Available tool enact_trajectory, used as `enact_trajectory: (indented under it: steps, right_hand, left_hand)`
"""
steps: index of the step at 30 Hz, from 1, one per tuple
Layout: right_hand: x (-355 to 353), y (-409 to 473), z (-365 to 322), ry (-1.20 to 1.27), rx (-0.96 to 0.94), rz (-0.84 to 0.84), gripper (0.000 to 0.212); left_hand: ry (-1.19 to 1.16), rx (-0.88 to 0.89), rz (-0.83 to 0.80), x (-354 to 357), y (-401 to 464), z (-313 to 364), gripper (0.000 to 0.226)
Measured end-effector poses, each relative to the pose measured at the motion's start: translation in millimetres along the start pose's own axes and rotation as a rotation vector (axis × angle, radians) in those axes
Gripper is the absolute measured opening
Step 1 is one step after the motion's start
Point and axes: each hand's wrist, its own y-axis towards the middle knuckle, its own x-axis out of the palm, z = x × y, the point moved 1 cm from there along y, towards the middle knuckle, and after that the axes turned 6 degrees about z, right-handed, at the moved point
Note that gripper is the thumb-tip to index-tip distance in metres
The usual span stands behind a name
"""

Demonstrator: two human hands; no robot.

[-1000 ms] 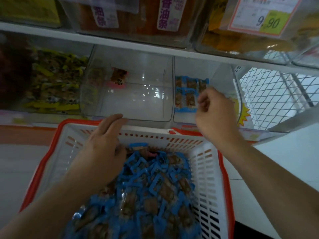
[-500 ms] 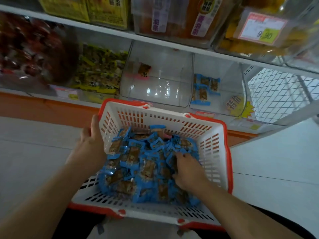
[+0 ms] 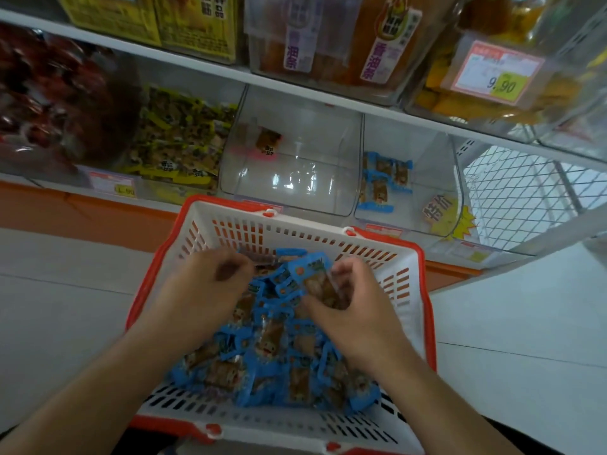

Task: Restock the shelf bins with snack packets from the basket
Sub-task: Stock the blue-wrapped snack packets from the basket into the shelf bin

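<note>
A white basket with a red rim (image 3: 328, 239) sits in front of me, holding a heap of blue snack packets (image 3: 279, 356). My right hand (image 3: 354, 310) is inside the basket and grips a blue packet (image 3: 317, 277) lifted above the heap. My left hand (image 3: 203, 290) is over the heap's left side, pinching a packet (image 3: 266, 257) at its fingertips. On the lower shelf, a clear bin (image 3: 423, 178) holds a few blue packets (image 3: 384, 182). The clear bin beside it (image 3: 289, 178) holds a single brown packet (image 3: 267, 141).
Left of the clear bins are a bin of yellow packets (image 3: 177, 146) and one of red packets (image 3: 56, 103). The upper shelf carries orange and yellow goods and a 9.90 price tag (image 3: 492, 73). A wire mesh panel (image 3: 532, 195) stands at the right. Pale floor surrounds the basket.
My left hand left the basket's rim and moved onto the packets. My right hand, earlier at the shelf bin and then pressed into the heap, now lifts a packet.
</note>
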Motion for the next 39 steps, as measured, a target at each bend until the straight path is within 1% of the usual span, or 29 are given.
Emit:
enact_trajectory:
  steps: [1, 2, 3, 5, 7, 9, 10, 13, 15, 17, 19, 21, 22, 24, 26, 29, 30, 32, 34, 36, 39]
  right_hand:
    - [-0.9, -0.4, -7.5, 0.061, -0.061, 0.042, 0.045]
    - [-1.0, -0.5, -13.3, 0.106, -0.111, 0.071, 0.047]
    - [-0.6, -0.4, -17.2, 0.143, -0.145, 0.081, 0.049]
    - [-0.5, 0.7, -21.4, 0.175, -0.193, 0.051, 0.049]
    - [-5.7, 5.1, -20.0, 0.173, -0.216, 0.005, 0.043]
    - [-15.9, 12.4, -16.2, 0.221, -0.185, -0.029, 0.035]
    - [-21.7, 16.5, -13.4, 0.247, -0.161, -0.034, 0.034]
    - [-34.1, 28.0, -5.8, 0.252, -0.125, -0.025, 0.039]
    - [-35.6, 32.6, -3.2, 0.237, -0.116, -0.003, 0.042]
    - [-36.1, 37.1, -0.7, 0.209, -0.107, 0.053, 0.041]
    - [-42.2, 44.5, 3.6, 0.171, -0.120, 0.124, 0.036]
    - [-60.0, 55.8, 8.7, 0.058, -0.150, 0.226, 0.033]
    - [-73.1, 63.2, 12.8, -0.029, -0.155, 0.290, 0.038]
    - [-101.9, 81.4, 29.0, -0.204, -0.109, 0.393, 0.060]
    - [-124.3, 98.0, 49.5, -0.271, -0.027, 0.427, 0.073]
    - [-138.3, 110.4, 67.7, -0.251, 0.112, 0.399, 0.081]
    - [-140.3, 112.2, 71.3, -0.267, 0.125, 0.383, 0.079]
    - [-143.6, 113.9, 73.2, -0.307, 0.116, 0.369, 0.072]
    - [-145.3, 116.6, 73.0, -0.347, 0.122, 0.320, 0.076]
    - [-144.9, 120.4, 74.6, -0.367, 0.155, 0.274, 0.082]
    - [-145.3, 126.9, 76.2, -0.362, 0.195, 0.243, 0.084]
  left_hand:
    - [-0.214, -0.071, -0.119, 7.0, -5.3, 12.7, 0.015]
    - [-0.377, -0.112, -0.222, 13.8, -9.1, 24.1, 0.017]
    - [-0.470, -0.096, -0.275, 19.6, -10.8, 33.0, 0.019]
    - [-0.538, -0.018, -0.259, 27.6, -8.7, 42.4, 0.017]
    - [-0.552, -0.002, -0.203, 31.3, -0.6, 45.6, 0.020]
    - [-0.536, -0.015, -0.181, 33.7, 8.9, 45.3, 0.020]
    - [-0.527, -0.015, -0.186, 34.9, 12.1, 45.9, 0.020]
    - [-0.517, -0.021, -0.212, 40.4, 19.2, 46.4, 0.019]
    - [-0.494, -0.022, -0.199, 46.0, 20.5, 46.4, 0.017]
    - [-0.432, 0.018, -0.174, 52.7, 21.8, 50.1, 0.018]
    - [-0.365, 0.072, -0.118, 61.9, 24.8, 61.3, 0.028]
    - [-0.338, 0.101, -0.073, 74.8, 31.0, 78.3, 0.032]
    - [-0.317, 0.112, -0.060, 83.9, 36.0, 89.0, 0.031]
    - [-0.247, 0.164, -0.050, 105.5, 47.9, 114.9, 0.028]
    - [-0.202, 0.198, -0.070, 132.9, 64.9, 140.5, 0.025]
    - [-0.126, 0.208, -0.059, 176.7, 101.6, 173.3, 0.018]
    - [-0.125, 0.203, -0.046, 192.3, 117.3, 179.6, 0.016]
    - [-0.124, 0.136, -0.014, 221.7, 148.2, 189.5, 0.017]
    - [-0.079, 0.058, 0.025, 245.4, 178.1, 194.8, 0.013]
    - [-0.043, 0.036, 0.053, 262.8, 202.9, 198.1, 0.006]
    - [0.018, 0.044, -0.001, 292.4, 236.5, 195.5, 0.027]
